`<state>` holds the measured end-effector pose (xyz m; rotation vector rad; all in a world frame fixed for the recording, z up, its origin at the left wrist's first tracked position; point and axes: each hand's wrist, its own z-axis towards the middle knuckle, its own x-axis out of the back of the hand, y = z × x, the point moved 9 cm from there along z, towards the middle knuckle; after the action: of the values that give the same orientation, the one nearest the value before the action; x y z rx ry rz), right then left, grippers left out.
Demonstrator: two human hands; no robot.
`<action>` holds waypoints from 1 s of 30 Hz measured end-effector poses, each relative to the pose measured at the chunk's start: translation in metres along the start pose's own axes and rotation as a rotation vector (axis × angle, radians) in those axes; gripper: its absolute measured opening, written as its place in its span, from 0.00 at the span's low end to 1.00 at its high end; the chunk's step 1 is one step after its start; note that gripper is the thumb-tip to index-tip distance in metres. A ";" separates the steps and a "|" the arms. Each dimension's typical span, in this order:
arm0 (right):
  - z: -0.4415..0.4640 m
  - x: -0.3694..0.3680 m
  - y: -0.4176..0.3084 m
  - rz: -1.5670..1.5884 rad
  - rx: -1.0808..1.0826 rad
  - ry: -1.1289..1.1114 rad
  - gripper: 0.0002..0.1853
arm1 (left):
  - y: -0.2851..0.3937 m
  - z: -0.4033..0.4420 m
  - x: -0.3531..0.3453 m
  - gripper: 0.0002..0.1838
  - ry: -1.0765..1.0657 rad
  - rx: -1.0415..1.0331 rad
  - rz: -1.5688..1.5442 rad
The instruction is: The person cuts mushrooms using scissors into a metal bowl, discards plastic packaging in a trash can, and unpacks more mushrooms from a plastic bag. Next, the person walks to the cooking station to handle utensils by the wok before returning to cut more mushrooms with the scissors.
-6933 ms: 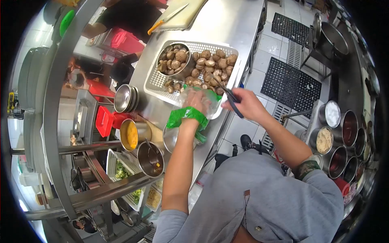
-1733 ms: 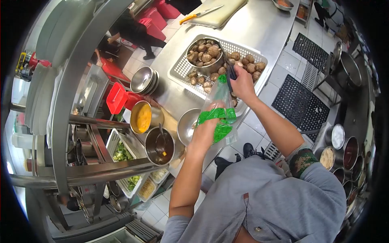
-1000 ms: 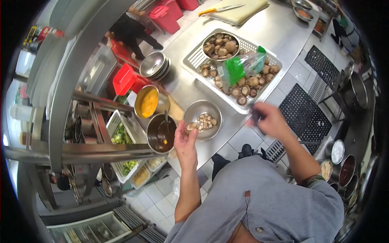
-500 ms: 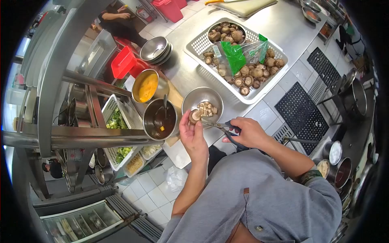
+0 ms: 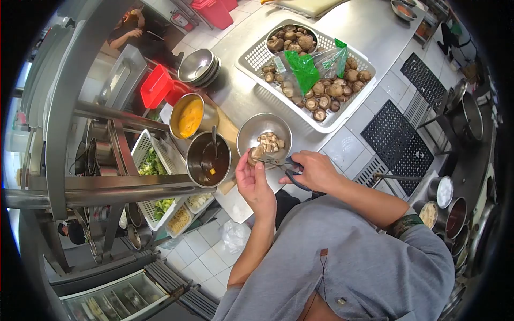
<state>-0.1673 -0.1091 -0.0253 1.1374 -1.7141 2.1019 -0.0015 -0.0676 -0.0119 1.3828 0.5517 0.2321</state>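
Note:
Pinched in the fingers of my left hand is a brown mushroom, held over the near rim of a steel bowl. Several pale, cut mushroom pieces lie inside that bowl. My right hand grips the dark handles of a pair of scissors. Their blades point left and reach the mushroom at my left fingertips. Beyond the bowl, a white perforated basket holds whole mushrooms, a metal bowl of more mushrooms and a clear and green plastic bag.
Left of the bowl stand a pot of dark liquid with a utensil in it and a pot of yellow-orange liquid. Stacked metal bowls sit farther back. A steel shelf frame runs along my left. Another person is at the far left.
The scissor blades have moved left onto the mushroom, and my right hand has shifted slightly up and left with them. The whole view has shifted a little.

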 end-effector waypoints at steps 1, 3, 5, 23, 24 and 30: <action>0.002 -0.004 0.002 0.004 -0.011 -0.010 0.31 | 0.000 0.001 0.001 0.21 0.009 0.015 0.004; 0.003 -0.012 0.006 0.012 -0.034 -0.038 0.30 | -0.004 0.003 0.005 0.21 0.016 0.034 0.007; 0.004 -0.036 0.023 0.264 -0.158 -0.216 0.30 | -0.016 0.007 0.010 0.21 0.009 0.035 0.002; 0.003 -0.052 0.040 0.651 -0.284 -0.634 0.35 | -0.034 0.022 0.012 0.22 0.076 0.322 -0.115; 0.005 -0.049 0.038 0.634 -0.271 -0.613 0.34 | -0.034 0.021 0.009 0.22 0.065 0.332 -0.110; 0.011 -0.033 0.034 0.440 -0.235 -0.546 0.30 | -0.027 0.020 0.008 0.22 0.059 0.344 -0.108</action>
<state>-0.1600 -0.1196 -0.0717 1.4565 -2.5873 1.8217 0.0107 -0.0862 -0.0380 1.6770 0.7375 0.0923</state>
